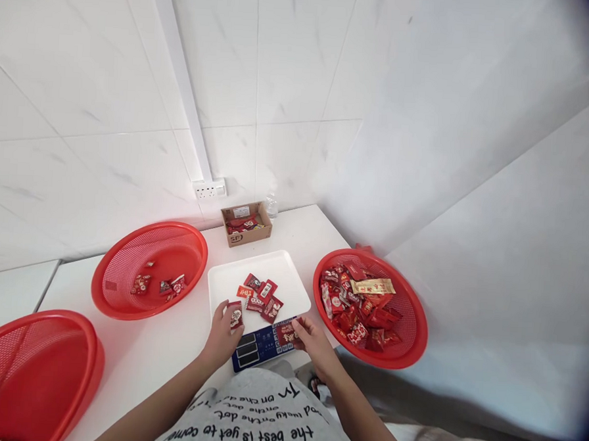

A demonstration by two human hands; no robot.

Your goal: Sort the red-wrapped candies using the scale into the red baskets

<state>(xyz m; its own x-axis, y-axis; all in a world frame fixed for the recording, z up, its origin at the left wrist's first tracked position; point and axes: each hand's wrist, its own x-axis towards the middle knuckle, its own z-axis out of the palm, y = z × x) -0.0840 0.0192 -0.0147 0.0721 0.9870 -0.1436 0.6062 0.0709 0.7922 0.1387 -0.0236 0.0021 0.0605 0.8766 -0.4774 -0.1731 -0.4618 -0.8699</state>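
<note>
Taking the white, shallow plastic pan [225, 276] as the dial's centre, the left hand [222, 340] is at about seven o'clock, its grip closed on a small dark-red, square film packet [236, 316] at the pan's near edge; the right hand [314, 341], at about five o'clock, has its grip closed on a red, printed film packet [287, 333] above the scale's blue control panel [248, 356]; further small red film packets [271, 309] lie in a loose cluster on the pan; a round red plastic basket [386, 361], at three o'clock, holds many more; both held packets are judged light, their film soft and somewhat slippery, with contents that may crush under pressure; whether these are firm cannot be told; recommended hold: thumb and fingertips at opposite edges or on a flat margin, pinched lightly, keeping force off the middle.
</note>
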